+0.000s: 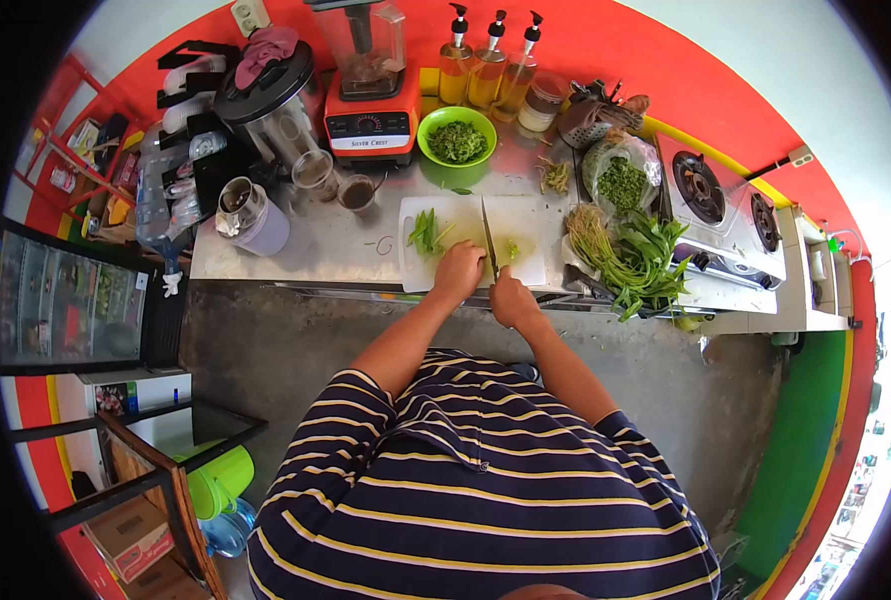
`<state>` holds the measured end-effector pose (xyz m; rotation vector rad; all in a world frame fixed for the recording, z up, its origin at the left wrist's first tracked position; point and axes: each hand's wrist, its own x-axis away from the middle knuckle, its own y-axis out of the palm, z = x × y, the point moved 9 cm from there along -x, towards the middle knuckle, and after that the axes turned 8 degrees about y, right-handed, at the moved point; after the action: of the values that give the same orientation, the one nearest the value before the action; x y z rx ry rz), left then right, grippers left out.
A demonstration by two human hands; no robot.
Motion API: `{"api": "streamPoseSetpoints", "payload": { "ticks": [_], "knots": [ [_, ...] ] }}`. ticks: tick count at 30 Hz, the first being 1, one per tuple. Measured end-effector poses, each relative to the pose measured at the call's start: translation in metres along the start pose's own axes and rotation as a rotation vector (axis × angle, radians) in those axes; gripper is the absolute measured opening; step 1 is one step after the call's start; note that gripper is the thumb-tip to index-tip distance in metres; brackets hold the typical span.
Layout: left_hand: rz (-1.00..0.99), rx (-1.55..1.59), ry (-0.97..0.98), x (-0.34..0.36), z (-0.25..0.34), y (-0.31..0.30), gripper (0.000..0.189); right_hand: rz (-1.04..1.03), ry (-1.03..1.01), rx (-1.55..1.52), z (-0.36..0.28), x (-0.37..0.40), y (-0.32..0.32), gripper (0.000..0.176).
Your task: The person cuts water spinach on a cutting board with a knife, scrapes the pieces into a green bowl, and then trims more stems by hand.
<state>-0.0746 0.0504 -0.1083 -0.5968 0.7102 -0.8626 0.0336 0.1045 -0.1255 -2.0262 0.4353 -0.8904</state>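
Note:
My right hand [512,298] is closed on the handle of a knife [489,235], whose blade points away from me over the white cutting board [531,215]. Just left of the blade, my left hand [460,270] rests on the board with its fingers drawn together; what they hold, if anything, is too small to tell. Green leaves [426,232] lie on the board's left part, beyond my left hand. A few small cut green pieces [512,247] are right of the blade.
A green bowl of chopped greens [457,141] stands behind the board. Leafy stalks [616,250] and a bag of greens [623,182] lie to the right, before the stove [716,210]. Glasses [358,193], a jug [256,220] and a blender [369,120] stand left.

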Motion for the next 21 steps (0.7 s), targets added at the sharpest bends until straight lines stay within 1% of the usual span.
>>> {"api": "streamPoseSetpoints", "payload": {
  "ticks": [2,7,9,11,14,16,18,21],
  "knots": [
    [-0.002,-0.013,0.02,0.003,0.003,-0.001,0.008,-0.025,0.097,0.062,0.008,-0.003,0.012,0.033],
    [0.002,-0.042,0.077,0.004,0.006,0.002,0.011,-0.038,0.073,0.14,0.001,-0.006,-0.001,0.036],
    [-0.004,-0.036,0.038,0.001,0.001,0.003,0.014,-0.05,0.058,0.181,-0.006,-0.001,-0.003,0.038],
    [0.018,-0.012,0.035,-0.001,0.0,0.0,0.012,-0.052,0.142,0.145,-0.007,0.01,0.004,0.038],
    [0.032,0.02,0.025,-0.001,-0.001,-0.002,0.011,-0.038,0.121,0.16,-0.013,0.013,0.008,0.036],
    [0.024,0.027,0.023,-0.001,-0.001,0.0,0.011,-0.049,0.116,0.166,-0.013,0.001,0.001,0.035],
    [0.003,0.038,-0.046,-0.001,-0.008,0.003,0.013,-0.052,0.108,0.167,-0.014,-0.002,-0.002,0.033],
    [0.046,0.098,-0.061,-0.001,-0.011,-0.002,0.01,-0.046,0.125,0.15,-0.012,0.002,-0.002,0.034]
  ]
}}
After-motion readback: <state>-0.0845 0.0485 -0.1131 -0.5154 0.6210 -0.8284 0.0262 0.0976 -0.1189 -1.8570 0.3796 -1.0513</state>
